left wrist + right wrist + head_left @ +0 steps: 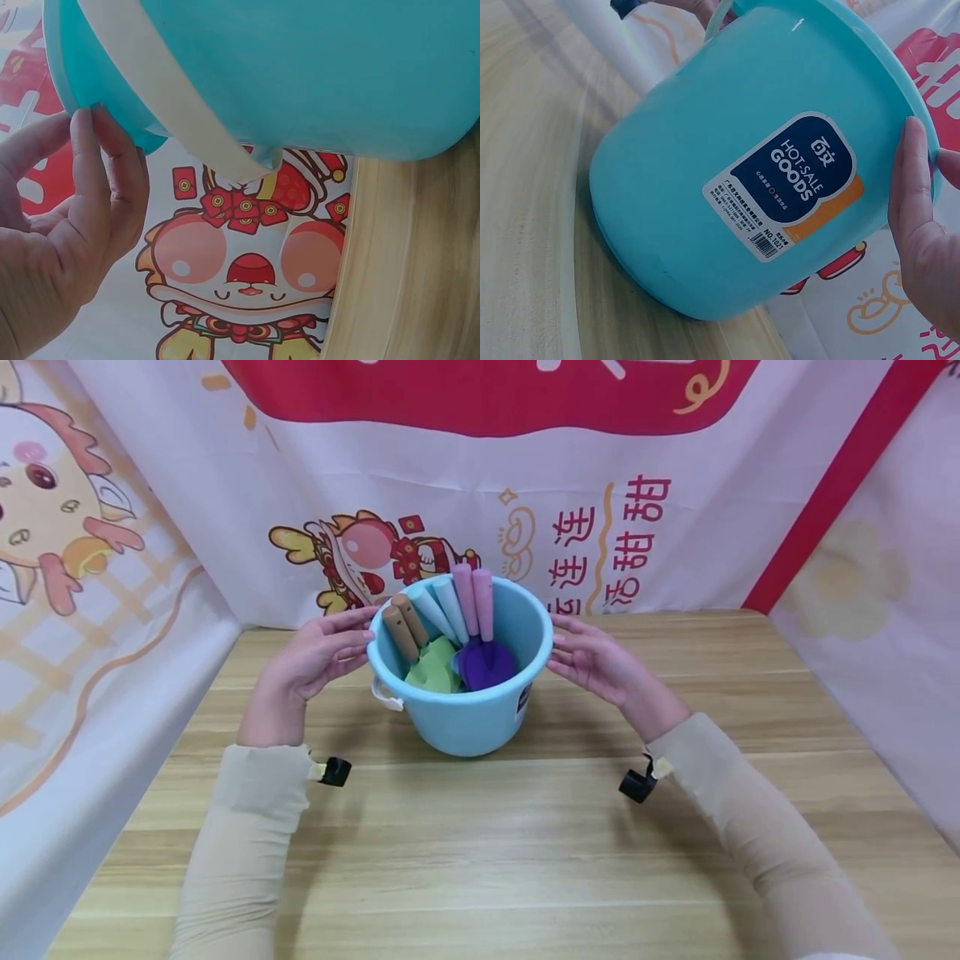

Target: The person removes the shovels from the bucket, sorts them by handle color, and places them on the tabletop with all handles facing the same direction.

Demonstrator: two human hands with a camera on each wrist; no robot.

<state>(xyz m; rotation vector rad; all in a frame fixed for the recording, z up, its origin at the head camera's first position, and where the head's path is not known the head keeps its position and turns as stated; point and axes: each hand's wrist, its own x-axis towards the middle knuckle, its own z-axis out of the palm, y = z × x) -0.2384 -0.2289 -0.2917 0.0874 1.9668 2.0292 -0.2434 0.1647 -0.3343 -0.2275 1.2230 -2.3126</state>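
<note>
A light-blue bucket (465, 722) sits on the wooden table, between the two hands. Inside it stand small trowels: two brown handles (405, 627), two pale-blue handles (442, 610) and two pink handles (474, 597), with a green blade (435, 667) and a purple blade (487, 664) showing. My left hand (318, 652) touches the rim from the left, fingertips right at its lip, above the white bucket handle (169, 79). On the opposite side my right hand (592, 656) rests its extended fingers (911, 176) against the rim. The rim partly hides its fingertips.
Printed cloth walls (442, 468) enclose the table (465, 843) at the back and both sides. A label (787, 187) is stuck on the bucket's right side. Small black wrist cameras (335, 771) hang at both sleeves.
</note>
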